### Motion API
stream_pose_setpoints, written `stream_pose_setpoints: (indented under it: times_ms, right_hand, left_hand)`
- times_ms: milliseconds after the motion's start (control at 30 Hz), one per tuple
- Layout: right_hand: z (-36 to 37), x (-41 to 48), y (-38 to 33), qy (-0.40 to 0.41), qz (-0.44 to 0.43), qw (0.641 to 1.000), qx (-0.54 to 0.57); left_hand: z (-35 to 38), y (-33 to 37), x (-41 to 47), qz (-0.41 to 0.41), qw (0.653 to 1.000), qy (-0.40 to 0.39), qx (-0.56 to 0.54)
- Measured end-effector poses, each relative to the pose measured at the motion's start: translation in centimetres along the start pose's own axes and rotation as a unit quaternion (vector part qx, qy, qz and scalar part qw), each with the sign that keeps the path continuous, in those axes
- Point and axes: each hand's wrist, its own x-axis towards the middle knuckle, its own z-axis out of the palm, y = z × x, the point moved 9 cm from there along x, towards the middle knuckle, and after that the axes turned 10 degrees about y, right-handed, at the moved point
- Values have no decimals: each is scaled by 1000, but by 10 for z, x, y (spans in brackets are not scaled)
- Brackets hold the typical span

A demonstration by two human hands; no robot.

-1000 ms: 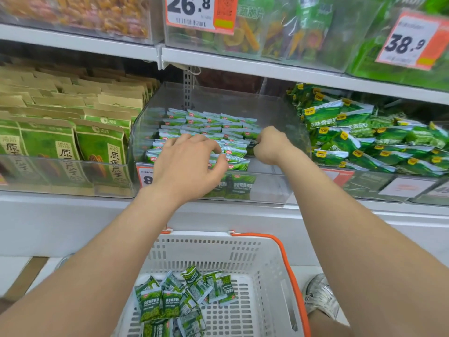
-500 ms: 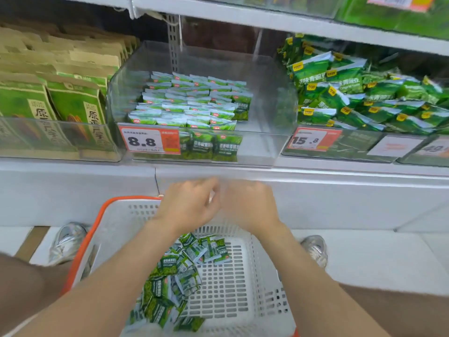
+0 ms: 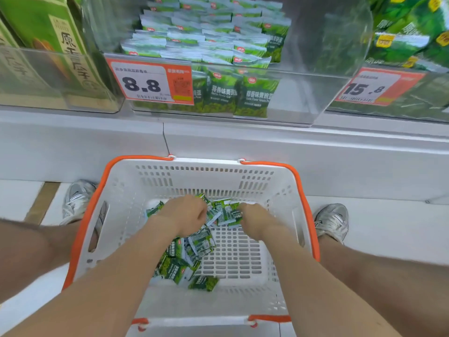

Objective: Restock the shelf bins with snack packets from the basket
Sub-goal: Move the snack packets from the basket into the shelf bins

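Note:
A white basket with orange handles (image 3: 286, 188) stands on the floor below the shelf, between my feet. A loose pile of small green snack packets (image 3: 196, 246) lies in its left half. Both hands are down in the basket at the far end of the pile. My left hand (image 3: 184, 215) is knuckles up with its fingers curled over packets. My right hand (image 3: 256, 220) pinches a packet (image 3: 228, 214) at its fingertips. Above, the clear shelf bin (image 3: 303, 100) holds rows of the same packets (image 3: 206, 40) on its left side; its right side is bare.
An orange 8.8 price tag (image 3: 145, 83) hangs on the bin's front. Bins with tall green cartons (image 3: 48, 45) on the left and larger green bags (image 3: 408, 32) on the right flank it. My grey shoes (image 3: 77, 200) stand either side of the basket.
Both hands left the shelf bin and came down into the basket, onto the packet pile. The view has tilted downward, closer to the basket.

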Motion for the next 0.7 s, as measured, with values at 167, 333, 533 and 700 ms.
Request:
stream_pose_setpoints:
  times_ms: [167,333,533,700]
  right_hand:
    - [34,21,8,-29,105,984,142]
    - [53,25,14,-56,187,959,207]
    - [58,30,5,-46,262,892,365]
    - [69,31,-11,-72,268,844,458]
  left_hand:
    - [23,-3,1,-4,998,-51,-36]
    - [34,-5,9,-10,997,-62,-55]
    - [39,-7,12,-20,996,-67,-63]
    - [41,-12,10,-29,995,-72,-68]
